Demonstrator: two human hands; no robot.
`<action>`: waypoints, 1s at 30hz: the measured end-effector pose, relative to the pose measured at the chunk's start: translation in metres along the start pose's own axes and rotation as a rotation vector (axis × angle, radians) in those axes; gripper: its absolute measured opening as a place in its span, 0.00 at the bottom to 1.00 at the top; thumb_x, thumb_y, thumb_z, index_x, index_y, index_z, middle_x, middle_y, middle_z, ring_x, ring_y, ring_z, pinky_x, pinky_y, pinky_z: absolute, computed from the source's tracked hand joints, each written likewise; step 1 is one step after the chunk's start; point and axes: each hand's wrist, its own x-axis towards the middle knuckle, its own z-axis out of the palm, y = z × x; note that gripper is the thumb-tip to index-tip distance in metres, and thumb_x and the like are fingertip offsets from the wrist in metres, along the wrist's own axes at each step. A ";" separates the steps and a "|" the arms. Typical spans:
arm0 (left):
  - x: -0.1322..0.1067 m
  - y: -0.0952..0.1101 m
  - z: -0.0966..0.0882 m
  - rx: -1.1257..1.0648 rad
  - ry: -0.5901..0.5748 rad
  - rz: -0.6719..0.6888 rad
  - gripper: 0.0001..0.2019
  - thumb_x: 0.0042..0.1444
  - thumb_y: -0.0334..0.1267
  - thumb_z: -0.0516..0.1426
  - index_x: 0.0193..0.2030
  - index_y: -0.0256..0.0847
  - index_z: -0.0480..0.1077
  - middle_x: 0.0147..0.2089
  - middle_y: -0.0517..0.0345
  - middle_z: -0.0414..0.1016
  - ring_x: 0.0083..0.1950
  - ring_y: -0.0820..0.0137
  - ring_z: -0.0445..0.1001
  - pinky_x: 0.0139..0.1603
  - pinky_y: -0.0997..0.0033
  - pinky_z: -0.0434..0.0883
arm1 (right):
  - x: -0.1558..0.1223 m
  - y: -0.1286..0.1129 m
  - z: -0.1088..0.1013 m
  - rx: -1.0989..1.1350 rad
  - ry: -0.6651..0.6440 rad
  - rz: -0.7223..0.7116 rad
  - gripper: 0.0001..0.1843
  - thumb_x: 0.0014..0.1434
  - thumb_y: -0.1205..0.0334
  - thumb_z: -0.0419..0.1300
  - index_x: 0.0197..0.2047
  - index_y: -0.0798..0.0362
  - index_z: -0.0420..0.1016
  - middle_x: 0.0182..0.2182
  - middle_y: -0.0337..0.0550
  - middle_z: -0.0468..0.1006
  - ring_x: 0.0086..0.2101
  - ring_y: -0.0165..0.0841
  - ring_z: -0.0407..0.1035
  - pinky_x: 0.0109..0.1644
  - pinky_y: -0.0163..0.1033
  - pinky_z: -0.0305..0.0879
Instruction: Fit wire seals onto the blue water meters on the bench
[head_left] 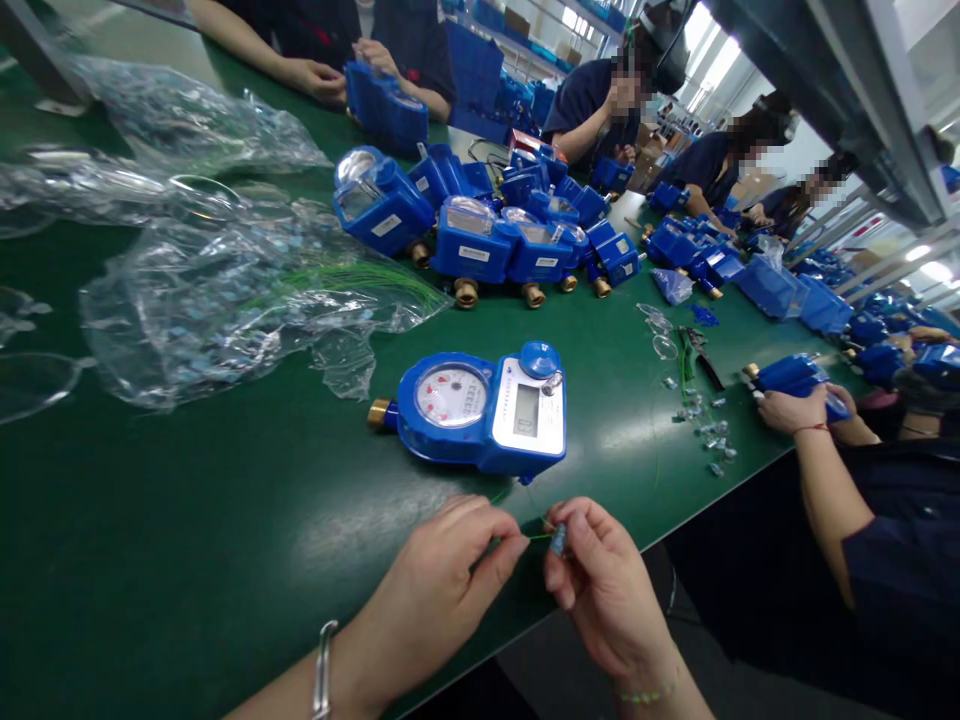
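- Our left hand point(442, 580) pinches a thin green wire point(536, 537); our right hand point(600, 580) pinches a small blue seal point(559, 540) on it.
- Blue water meter point(480, 405) lies on the bench point(187, 520) at twelve o'clock.
- We judge the slippery wire could slide free if either pinch loosens.

A thin green wire point(536, 537) is running into a small blue seal point(559, 539) (both pinched, held above the surface edge).
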 end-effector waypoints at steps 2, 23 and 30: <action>0.001 0.000 0.001 0.003 0.002 0.004 0.09 0.60 0.37 0.50 0.31 0.41 0.68 0.30 0.61 0.69 0.34 0.72 0.68 0.36 0.73 0.63 | 0.000 0.000 0.001 0.000 -0.001 0.006 0.10 0.59 0.57 0.55 0.36 0.56 0.65 0.18 0.37 0.71 0.14 0.20 0.59 0.17 0.24 0.48; -0.002 -0.002 0.004 -0.040 0.039 0.074 0.07 0.59 0.33 0.52 0.30 0.41 0.66 0.28 0.63 0.67 0.33 0.74 0.66 0.37 0.73 0.61 | 0.001 0.000 0.003 -0.006 -0.015 0.021 0.10 0.57 0.57 0.58 0.35 0.56 0.64 0.16 0.36 0.70 0.13 0.20 0.58 0.17 0.23 0.47; -0.002 -0.002 0.005 0.000 0.062 0.130 0.07 0.58 0.33 0.52 0.29 0.40 0.66 0.28 0.62 0.65 0.32 0.72 0.64 0.36 0.71 0.59 | 0.000 0.001 0.006 -0.047 0.022 -0.009 0.11 0.56 0.57 0.59 0.34 0.56 0.63 0.16 0.34 0.68 0.14 0.19 0.57 0.17 0.23 0.47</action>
